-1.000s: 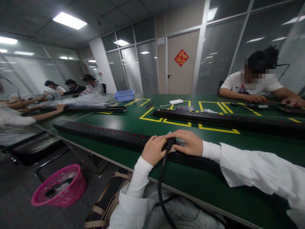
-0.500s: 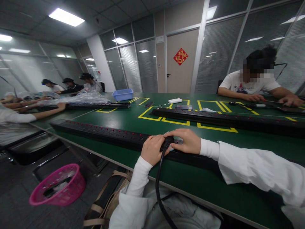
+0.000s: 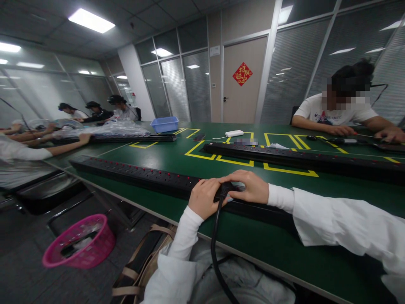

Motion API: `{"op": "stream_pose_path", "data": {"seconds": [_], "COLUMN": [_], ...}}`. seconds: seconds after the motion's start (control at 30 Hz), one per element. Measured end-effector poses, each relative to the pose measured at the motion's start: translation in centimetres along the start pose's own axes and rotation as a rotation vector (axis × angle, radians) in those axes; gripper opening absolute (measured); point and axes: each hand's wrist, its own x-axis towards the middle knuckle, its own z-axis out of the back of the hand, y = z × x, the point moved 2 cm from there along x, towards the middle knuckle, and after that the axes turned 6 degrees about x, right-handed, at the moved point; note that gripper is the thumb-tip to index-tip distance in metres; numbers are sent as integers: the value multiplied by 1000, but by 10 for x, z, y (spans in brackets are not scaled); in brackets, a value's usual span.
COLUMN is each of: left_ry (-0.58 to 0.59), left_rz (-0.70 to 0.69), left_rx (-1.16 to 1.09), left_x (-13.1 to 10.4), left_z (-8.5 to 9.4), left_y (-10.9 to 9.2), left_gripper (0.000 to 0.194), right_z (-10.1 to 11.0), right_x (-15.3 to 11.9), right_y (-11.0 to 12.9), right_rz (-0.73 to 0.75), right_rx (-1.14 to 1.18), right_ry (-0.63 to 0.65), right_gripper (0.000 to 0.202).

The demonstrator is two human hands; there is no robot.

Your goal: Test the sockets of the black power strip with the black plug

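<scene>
A long black power strip (image 3: 133,175) with a row of sockets and small red lights lies along the near side of the green table. Over its middle, my right hand (image 3: 251,187) pinches a black power plug (image 3: 225,188) between thumb and fingers. My left hand (image 3: 204,196) rests on the strip just left of the plug, its fingers closed against the plug's side. From the plug a thick black cable (image 3: 214,245) hangs over the table edge toward my lap. My fingers hide the plug's front, so I cannot tell how far it sits in a socket.
Another black power strip (image 3: 284,157) lies farther back on the table (image 3: 167,153), which has yellow tape outlines. Behind it are a white power bank (image 3: 234,133) and a blue basket (image 3: 164,124). A co-worker (image 3: 338,107) sits opposite. A pink basket (image 3: 85,251) stands on the floor.
The view has shifted slightly, so everything appears a little farther right. Both hands keep the same hold around the plug on the strip.
</scene>
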Motion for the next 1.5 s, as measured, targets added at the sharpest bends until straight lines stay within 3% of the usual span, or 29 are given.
{"op": "stream_pose_path", "data": {"seconds": [0.4, 0.9, 1.2, 1.5], "left_ry": [45, 71, 23, -10], "left_rz": [-22, -16, 86, 61], "left_rx": [21, -64, -26, 16], "left_x": [-1, 0, -15, -16], "left_z": [1, 5, 19, 18], "left_y": [1, 5, 34, 34], "left_gripper": [36, 42, 44, 48], "right_z": [-9, -9, -33, -31], "right_x": [-3, -6, 29, 31], "right_y": [-3, 3, 8, 8], "right_rz": [41, 17, -8, 1], "right_rx": [74, 63, 90, 85], "right_ry": [-61, -42, -27, -15], "right_gripper": [37, 36, 38, 38]}}
